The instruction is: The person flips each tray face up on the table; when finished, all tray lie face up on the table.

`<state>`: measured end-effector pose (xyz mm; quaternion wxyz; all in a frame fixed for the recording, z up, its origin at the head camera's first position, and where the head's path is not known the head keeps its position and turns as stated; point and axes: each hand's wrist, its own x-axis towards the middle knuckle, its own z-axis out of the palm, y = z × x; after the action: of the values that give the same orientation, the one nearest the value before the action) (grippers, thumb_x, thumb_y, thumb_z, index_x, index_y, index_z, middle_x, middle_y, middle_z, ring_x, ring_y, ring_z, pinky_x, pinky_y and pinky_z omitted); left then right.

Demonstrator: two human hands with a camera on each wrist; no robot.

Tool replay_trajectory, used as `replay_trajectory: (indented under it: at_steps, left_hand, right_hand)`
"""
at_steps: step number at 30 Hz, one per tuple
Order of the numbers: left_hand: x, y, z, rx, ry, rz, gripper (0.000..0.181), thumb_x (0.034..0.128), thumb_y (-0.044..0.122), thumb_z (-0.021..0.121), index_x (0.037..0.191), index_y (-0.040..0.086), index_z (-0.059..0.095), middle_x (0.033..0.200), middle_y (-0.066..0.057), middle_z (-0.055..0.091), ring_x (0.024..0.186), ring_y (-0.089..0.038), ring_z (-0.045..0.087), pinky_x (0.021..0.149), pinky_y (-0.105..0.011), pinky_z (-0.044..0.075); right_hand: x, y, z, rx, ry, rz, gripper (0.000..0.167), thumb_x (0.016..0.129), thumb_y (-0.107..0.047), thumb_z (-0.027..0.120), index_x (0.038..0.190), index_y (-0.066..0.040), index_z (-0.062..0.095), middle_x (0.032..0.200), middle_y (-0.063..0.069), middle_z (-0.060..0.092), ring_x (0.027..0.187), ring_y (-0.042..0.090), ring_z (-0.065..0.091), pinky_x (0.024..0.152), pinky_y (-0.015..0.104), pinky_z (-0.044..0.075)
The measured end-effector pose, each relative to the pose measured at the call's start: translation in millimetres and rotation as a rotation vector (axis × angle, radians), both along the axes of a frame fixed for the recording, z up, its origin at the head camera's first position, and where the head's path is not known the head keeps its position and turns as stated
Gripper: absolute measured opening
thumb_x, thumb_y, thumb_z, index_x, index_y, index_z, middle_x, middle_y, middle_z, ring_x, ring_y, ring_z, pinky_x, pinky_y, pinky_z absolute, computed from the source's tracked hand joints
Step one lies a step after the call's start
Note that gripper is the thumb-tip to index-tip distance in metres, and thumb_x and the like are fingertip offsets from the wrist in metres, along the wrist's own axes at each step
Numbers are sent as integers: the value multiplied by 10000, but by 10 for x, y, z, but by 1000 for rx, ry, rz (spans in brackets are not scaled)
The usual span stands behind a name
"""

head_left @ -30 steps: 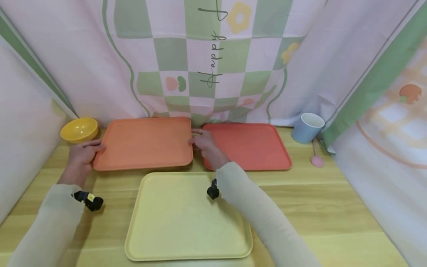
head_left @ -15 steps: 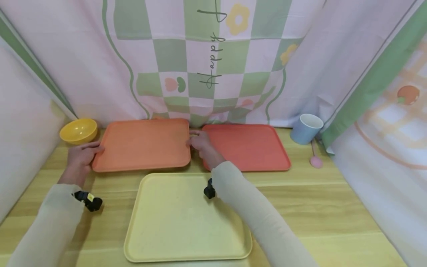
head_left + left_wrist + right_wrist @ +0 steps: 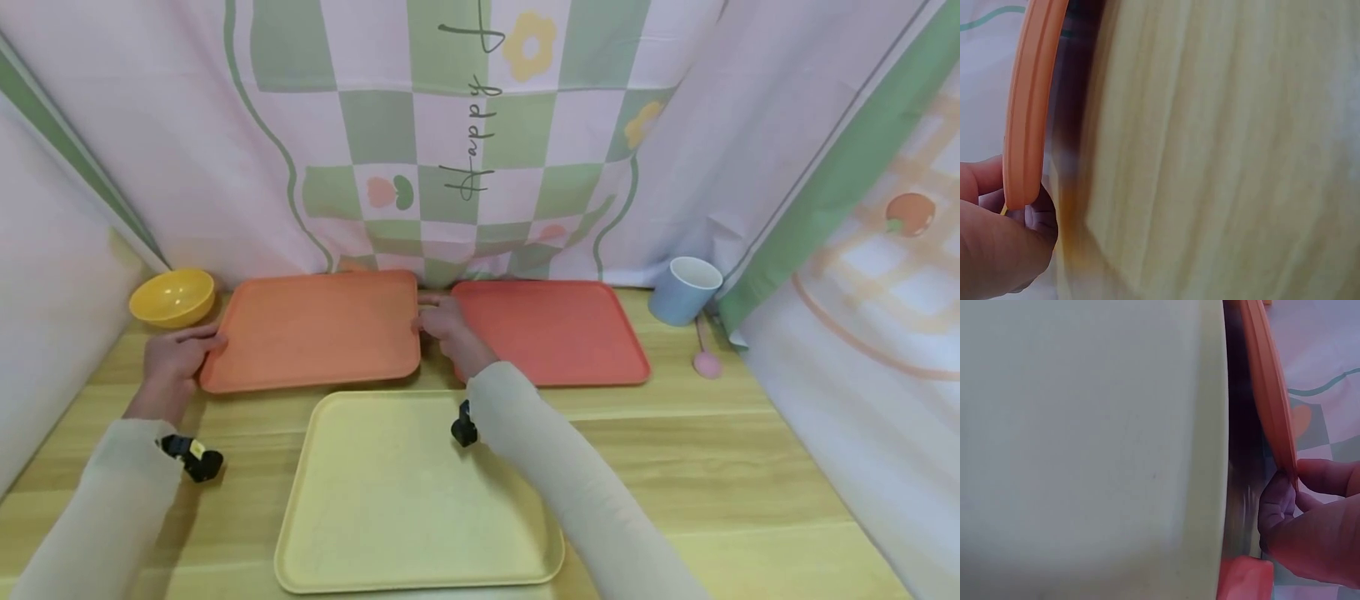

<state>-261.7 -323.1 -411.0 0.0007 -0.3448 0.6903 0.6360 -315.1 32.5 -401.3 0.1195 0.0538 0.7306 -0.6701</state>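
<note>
An orange tray (image 3: pixel 311 332) is held by its two short ends in the head view, slightly raised above the table with a dark shadow beneath. My left hand (image 3: pixel 174 367) grips its left end; in the left wrist view the thumb and curled fingers (image 3: pixel 1041 228) pinch the tray's rim (image 3: pixel 1030 106). On the opposite end my right hand (image 3: pixel 448 327) pinches the edge, its fingers (image 3: pixel 1277 503) curling underneath in the right wrist view. Nearer me lies a pale yellow tray (image 3: pixel 412 492), and a red tray (image 3: pixel 551 333) sits right of the orange one, partly behind my right forearm.
A yellow bowl (image 3: pixel 172 298) stands at the back left, close to my left hand. At the back right are a blue cup (image 3: pixel 684 292) and a pink spoon (image 3: pixel 707 362). A patterned curtain (image 3: pixel 450 125) hangs behind the wooden table (image 3: pixel 720 467).
The orange tray has shifted slightly left, away from the red tray, with both hands moving along with it. The view itself has drifted a little. Both grips stay the same.
</note>
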Motion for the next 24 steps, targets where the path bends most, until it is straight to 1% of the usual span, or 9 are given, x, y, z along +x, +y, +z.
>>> replay_trajectory:
  at_steps: [2,5,6,8,12,14,17,20,24]
  left_hand:
    - [13,-3,-9,-7,5,2,549,949,89,720,1461,176,542,1486,43,529,1214,-79,547,609,-126,511]
    - [23,-14,-19,-15,4,-4,543,948,97,723,1457,178,550,1395,89,589,1205,-80,546,624,-125,511]
    - [25,-17,-21,-21,4,-10,544,948,100,723,1458,177,549,1396,92,590,1202,-82,548,626,-127,513]
    - [27,-24,-24,-34,-1,-24,545,953,108,717,1464,179,541,1426,83,573,1202,-85,547,628,-127,513]
    - [26,-36,-24,-80,-19,-60,548,973,141,697,1486,178,511,1534,-8,465,1224,-88,535,628,-118,497]
    - [23,-42,-27,-103,-29,-76,548,979,154,689,1494,178,505,1546,-13,453,1239,-90,526,636,-115,487]
    - [10,-50,-37,-124,-41,-88,550,981,168,685,1499,178,500,1553,-10,451,1259,-92,512,675,-119,482]
    - [0,-55,-45,-134,-50,-96,550,981,177,682,1500,179,500,1557,-12,448,1260,-91,507,714,-130,485]
    - [3,-54,-53,-153,-51,-113,552,985,173,674,1505,163,492,1560,-41,444,1199,-87,528,695,-134,499]
  right_hand:
    - [-3,-7,7,34,-7,8,554,817,186,577,1346,25,620,1122,200,670,697,170,578,805,408,525]
    - [-9,-10,17,77,-10,15,560,818,175,583,1352,10,622,1135,184,670,729,177,581,793,390,519]
    - [-12,-9,18,86,-11,18,561,818,173,585,1353,9,622,1132,178,669,733,179,575,775,375,513]
    - [-21,-8,12,99,-10,24,569,812,175,586,1357,11,619,1114,172,666,727,183,568,741,344,504]
    - [-38,-9,0,115,-6,48,585,807,178,586,1370,20,605,1085,173,659,699,175,562,700,310,494]
    - [-48,-10,-12,120,1,55,587,802,187,582,1367,29,604,1087,180,657,702,174,568,690,303,500]
    - [-63,-9,-30,139,10,59,589,792,188,575,1358,29,614,1113,185,657,732,179,583,661,278,496]
    - [-75,-6,-45,157,13,62,594,788,187,577,1358,24,617,1159,196,647,771,186,562,635,258,467]
    - [-78,1,-56,168,4,69,591,796,190,586,1362,22,612,1231,201,618,812,175,531,649,253,455]
